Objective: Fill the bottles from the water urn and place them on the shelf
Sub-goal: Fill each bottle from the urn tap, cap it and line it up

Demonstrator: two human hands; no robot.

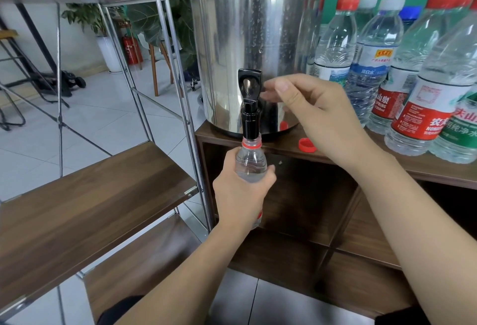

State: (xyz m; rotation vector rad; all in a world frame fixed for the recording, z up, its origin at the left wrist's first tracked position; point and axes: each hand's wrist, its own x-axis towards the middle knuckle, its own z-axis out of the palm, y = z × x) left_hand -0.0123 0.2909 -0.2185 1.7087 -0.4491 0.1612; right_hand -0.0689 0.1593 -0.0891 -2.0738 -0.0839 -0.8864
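Note:
A tall steel water urn [247, 28] stands on a wooden cabinet [438, 167]. Its black tap [249, 100] juts out over the cabinet's front edge. My left hand [240, 193] grips an uncapped clear bottle [251, 161] with a red neck ring, its mouth right under the tap's spout. My right hand [312, 108] hovers just right of the tap lever, fingertips at the lever's side, fingers loosely bent and holding nothing. A red cap [307, 144] lies on the cabinet top beside the urn.
Several capped water bottles [382, 66] crowd the cabinet top right of the urn. A metal-framed shelf with wooden boards [85, 195] stands to the left, its middle board bare. Tiled floor, stools, a plant and a fire extinguisher lie beyond.

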